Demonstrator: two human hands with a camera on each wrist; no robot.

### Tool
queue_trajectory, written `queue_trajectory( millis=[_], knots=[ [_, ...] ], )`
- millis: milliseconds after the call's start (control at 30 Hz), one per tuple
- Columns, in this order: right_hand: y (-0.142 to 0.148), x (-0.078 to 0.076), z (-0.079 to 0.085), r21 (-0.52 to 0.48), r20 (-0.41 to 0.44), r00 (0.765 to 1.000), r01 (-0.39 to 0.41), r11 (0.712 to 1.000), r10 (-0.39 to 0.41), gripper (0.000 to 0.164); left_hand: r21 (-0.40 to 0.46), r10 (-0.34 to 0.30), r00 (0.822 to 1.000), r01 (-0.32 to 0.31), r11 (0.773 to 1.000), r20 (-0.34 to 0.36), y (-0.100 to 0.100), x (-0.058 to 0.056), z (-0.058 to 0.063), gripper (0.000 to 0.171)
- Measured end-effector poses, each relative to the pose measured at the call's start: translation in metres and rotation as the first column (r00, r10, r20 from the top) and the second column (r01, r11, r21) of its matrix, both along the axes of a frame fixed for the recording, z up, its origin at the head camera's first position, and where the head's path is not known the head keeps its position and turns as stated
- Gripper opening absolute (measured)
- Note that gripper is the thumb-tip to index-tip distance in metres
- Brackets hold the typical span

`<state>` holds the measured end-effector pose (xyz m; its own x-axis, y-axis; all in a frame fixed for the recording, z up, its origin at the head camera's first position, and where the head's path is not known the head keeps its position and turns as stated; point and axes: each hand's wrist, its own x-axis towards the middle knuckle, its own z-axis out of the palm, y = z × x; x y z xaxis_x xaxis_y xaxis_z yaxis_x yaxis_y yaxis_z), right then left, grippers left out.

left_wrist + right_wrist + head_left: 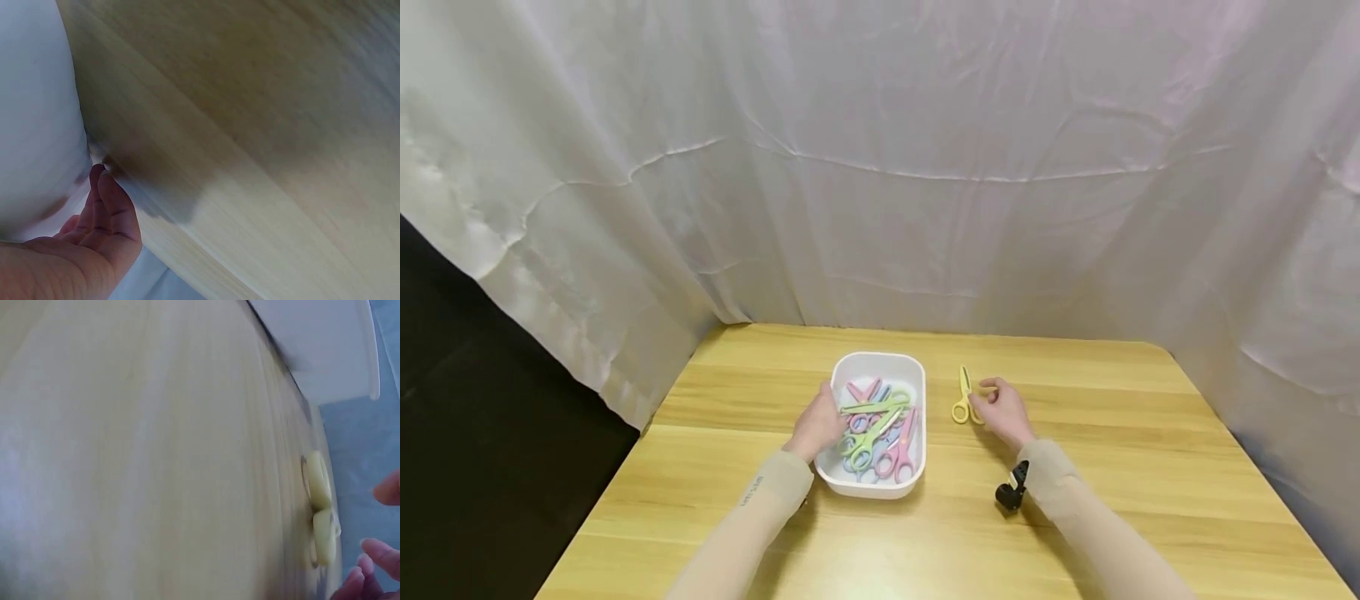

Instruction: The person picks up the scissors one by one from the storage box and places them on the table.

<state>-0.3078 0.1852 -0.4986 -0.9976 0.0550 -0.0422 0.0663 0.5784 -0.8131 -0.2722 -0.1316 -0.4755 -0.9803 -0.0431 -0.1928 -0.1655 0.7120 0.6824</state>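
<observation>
Sleeves [1093, 533] closest, yellow scissors [966, 393] point away just left of nearer right hand [1007, 413], fingers parted; left hand [818, 424] grips white tray [876, 491].

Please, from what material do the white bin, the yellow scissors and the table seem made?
White bin: probably plastic, smooth, slightly glossy, with rounded corners and an even rim.
Yellow scissors: likely plastic handles, judging by their thick, evenly coloured loops; blades unclear.
Table: wood or wood-look laminate, satin, given its grain-like streaks and soft reflected light.

Yellow scissors [967, 393], flat beside a white bin [877, 491] of pastel scissors [875, 432]
</observation>
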Motion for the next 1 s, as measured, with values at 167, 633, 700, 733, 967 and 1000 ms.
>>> queue_trajectory(
  millis=[167,633,700,733,967,1000],
  knots=[
    [-0.016,0.003,0.009,0.018,-0.096,0.995,-0.014,1.000,0.016,0.047,-0.006,0.007,1.000,-0.007,1.000,0.014,-0.001,0.001,-0.001,0.077],
    [-0.078,0.011,0.061,-0.010,-0.228,0.953,-0.207,0.978,0.200,0.043,0.007,0.008,1.000,-0.008,1.000,0.013,-0.003,0.001,-0.002,0.074],
    [-0.087,0.011,0.066,-0.013,-0.250,0.945,-0.221,0.975,0.211,0.042,0.006,0.007,1.000,-0.008,1.000,0.008,-0.003,0.001,-0.002,0.075],
    [-0.092,0.011,0.068,-0.009,-0.260,0.941,-0.228,0.974,0.218,0.041,0.005,0.007,1.000,-0.007,1.000,0.004,-0.003,0.001,-0.001,0.075],
    [-0.120,0.011,0.077,0.041,-0.282,0.917,-0.284,0.958,0.284,0.039,0.018,0.009,1.000,-0.009,1.000,-0.005,-0.001,-0.003,-0.001,0.072],
    [-0.123,0.012,0.078,0.047,-0.275,0.914,-0.295,0.954,0.297,0.039,0.022,0.011,1.000,-0.011,1.000,-0.004,-0.001,-0.004,-0.001,0.072]
  ],
)
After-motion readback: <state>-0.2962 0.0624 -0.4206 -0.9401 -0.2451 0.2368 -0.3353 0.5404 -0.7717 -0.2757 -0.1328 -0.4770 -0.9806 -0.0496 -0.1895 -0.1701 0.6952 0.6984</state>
